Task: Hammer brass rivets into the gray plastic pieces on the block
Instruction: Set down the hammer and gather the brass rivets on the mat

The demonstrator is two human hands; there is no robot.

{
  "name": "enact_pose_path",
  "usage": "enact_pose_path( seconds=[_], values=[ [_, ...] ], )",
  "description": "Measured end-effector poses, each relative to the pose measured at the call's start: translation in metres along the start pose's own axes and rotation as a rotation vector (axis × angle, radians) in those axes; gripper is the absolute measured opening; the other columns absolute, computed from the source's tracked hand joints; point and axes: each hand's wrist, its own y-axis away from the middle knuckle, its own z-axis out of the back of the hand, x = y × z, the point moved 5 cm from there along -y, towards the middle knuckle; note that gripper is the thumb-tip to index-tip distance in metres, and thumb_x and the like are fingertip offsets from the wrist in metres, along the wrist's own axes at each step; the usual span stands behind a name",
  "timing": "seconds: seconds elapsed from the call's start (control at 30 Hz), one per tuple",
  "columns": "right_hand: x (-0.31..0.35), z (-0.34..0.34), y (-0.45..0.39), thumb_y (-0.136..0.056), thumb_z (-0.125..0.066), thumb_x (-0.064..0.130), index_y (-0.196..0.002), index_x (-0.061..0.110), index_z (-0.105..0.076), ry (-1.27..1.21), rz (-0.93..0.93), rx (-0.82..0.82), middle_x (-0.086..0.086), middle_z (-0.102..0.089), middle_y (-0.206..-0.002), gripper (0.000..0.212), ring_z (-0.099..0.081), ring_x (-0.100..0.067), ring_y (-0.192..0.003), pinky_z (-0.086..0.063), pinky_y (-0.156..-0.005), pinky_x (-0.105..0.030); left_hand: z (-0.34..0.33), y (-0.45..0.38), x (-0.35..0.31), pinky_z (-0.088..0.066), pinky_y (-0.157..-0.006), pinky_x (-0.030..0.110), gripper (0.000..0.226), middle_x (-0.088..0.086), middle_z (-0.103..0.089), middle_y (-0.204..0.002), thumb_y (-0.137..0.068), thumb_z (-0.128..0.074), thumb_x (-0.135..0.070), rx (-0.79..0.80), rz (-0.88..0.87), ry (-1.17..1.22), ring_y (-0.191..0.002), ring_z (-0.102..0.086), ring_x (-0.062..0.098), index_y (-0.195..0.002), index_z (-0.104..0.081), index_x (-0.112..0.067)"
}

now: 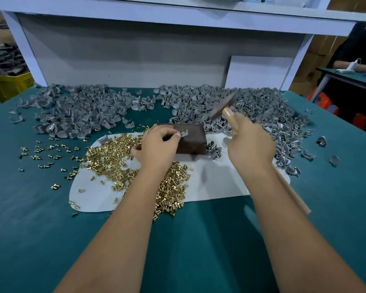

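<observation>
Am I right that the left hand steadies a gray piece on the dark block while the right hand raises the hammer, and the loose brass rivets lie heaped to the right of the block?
Not quite: the head view shows the brass rivets heaped left of the block, around the left hand. The rest holds: that hand holds a gray piece there, and the right hand raises the hammer.

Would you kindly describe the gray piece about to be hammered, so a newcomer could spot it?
Find the white mat on the green table; a dark block sits at its far edge. The piece lies alone on the block's top, pinched by the left hand, unlike the heaped ones behind.
</observation>
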Motion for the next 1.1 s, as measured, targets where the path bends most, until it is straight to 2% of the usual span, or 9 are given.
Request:
enact_pose_path(
  seconds=[0.1,0.27,0.4,0.53,0.63,0.73,0.83,0.97,1.1],
  values=[
    [-0.016,-0.019,0.007,-0.089,-0.052,0.013,-0.113,0.017,-0.053,-0.003,-0.038,0.065,-0.010,-0.065,-0.095,0.024,-0.045,-0.027,-0.071,-0.027,-0.054,-0.030,0.000,0.000,-0.001,-0.016,-0.108,0.053,0.010,-0.026,-0.058,-0.117,-0.090,-0.062,-0.041,0.012,0.007,0.016,-0.128,-0.041,0.008,-0.082,-0.067,-0.041],
    [-0.019,-0.026,0.012,-0.085,-0.051,0.013,-0.106,0.017,-0.059,0.041,-0.006,0.102,-0.005,-0.057,-0.081,0.024,-0.047,-0.029,-0.074,-0.032,-0.058,-0.029,0.001,0.001,-0.002,-0.016,-0.107,0.050,0.011,-0.028,-0.051,-0.108,-0.092,-0.060,-0.040,0.027,0.014,0.024,-0.130,-0.040,0.009,-0.082,-0.066,-0.041],
    [-0.011,-0.028,0.017,-0.090,-0.048,0.019,-0.106,0.016,-0.063,0.056,0.017,0.135,-0.010,-0.061,-0.098,0.022,-0.055,-0.032,-0.084,-0.034,-0.064,-0.030,0.002,0.002,-0.002,-0.015,-0.105,0.047,0.012,-0.029,-0.050,-0.107,-0.091,-0.062,-0.038,0.031,0.020,0.050,-0.134,-0.035,0.006,-0.080,-0.065,-0.042],
    [0.003,-0.015,0.018,-0.094,-0.049,0.027,-0.115,0.017,-0.066,0.032,0.118,-0.056,-0.010,-0.056,-0.110,0.029,-0.048,-0.029,-0.100,-0.037,-0.082,-0.036,0.003,0.003,-0.003,-0.015,-0.099,0.042,0.018,-0.031,-0.049,-0.104,-0.090,-0.063,-0.039,0.040,0.019,0.040,-0.134,-0.034,0.005,-0.073,-0.063,-0.043],
    [0.038,-0.006,0.018,-0.093,-0.052,0.029,-0.121,0.022,-0.063,-0.161,0.284,-0.151,-0.001,-0.059,-0.105,0.031,-0.038,-0.016,-0.091,-0.031,-0.079,-0.030,0.004,0.004,-0.004,-0.017,-0.100,0.042,0.016,-0.030,-0.050,-0.107,-0.090,-0.063,-0.038,0.039,0.021,0.040,-0.134,-0.035,0.008,-0.075,-0.063,-0.043],
    [0.068,-0.018,0.013,-0.091,-0.055,0.030,-0.127,0.027,-0.059,-0.225,0.372,0.009,0.001,-0.062,-0.113,0.036,-0.044,-0.020,-0.102,-0.036,-0.086,-0.034,0.006,0.005,-0.008,-0.023,-0.107,0.048,0.021,-0.025,-0.057,-0.107,-0.091,-0.062,-0.035,0.031,-0.022,0.059,-0.130,-0.042,0.012,-0.074,-0.060,-0.046],
    [0.075,-0.030,0.004,-0.090,-0.058,0.027,-0.112,0.027,-0.068,-0.263,0.362,0.124,0.001,-0.067,-0.108,0.024,-0.051,-0.023,-0.104,-0.043,-0.091,-0.036,0.006,0.004,-0.009,-0.030,-0.108,0.053,0.020,-0.013,-0.064,-0.110,-0.092,-0.062,-0.028,0.063,-0.061,0.115,-0.126,-0.048,0.021,-0.080,-0.062,-0.044],
    [0.072,-0.036,-0.004,-0.085,-0.066,0.023,-0.086,0.028,-0.070,-0.409,0.271,0.301,0.005,-0.069,-0.091,0.006,-0.062,-0.017,-0.090,-0.054,-0.082,-0.038,0.006,0.004,-0.011,-0.029,-0.110,0.052,0.014,-0.007,-0.065,-0.114,-0.091,-0.064,-0.024,0.068,-0.078,0.112,-0.128,-0.046,0.023,-0.085,-0.065,-0.037],
    [0.069,-0.028,-0.027,-0.081,-0.071,0.021,-0.069,0.031,-0.065,-0.476,0.224,0.374,0.009,-0.069,-0.080,0.016,-0.063,-0.012,-0.081,-0.056,-0.079,-0.039,0.006,0.005,-0.012,-0.022,-0.114,0.052,0.020,-0.016,-0.062,-0.117,-0.091,-0.063,-0.026,0.062,-0.061,0.104,-0.132,-0.039,0.016,-0.081,-0.062,-0.043]
  ],
)
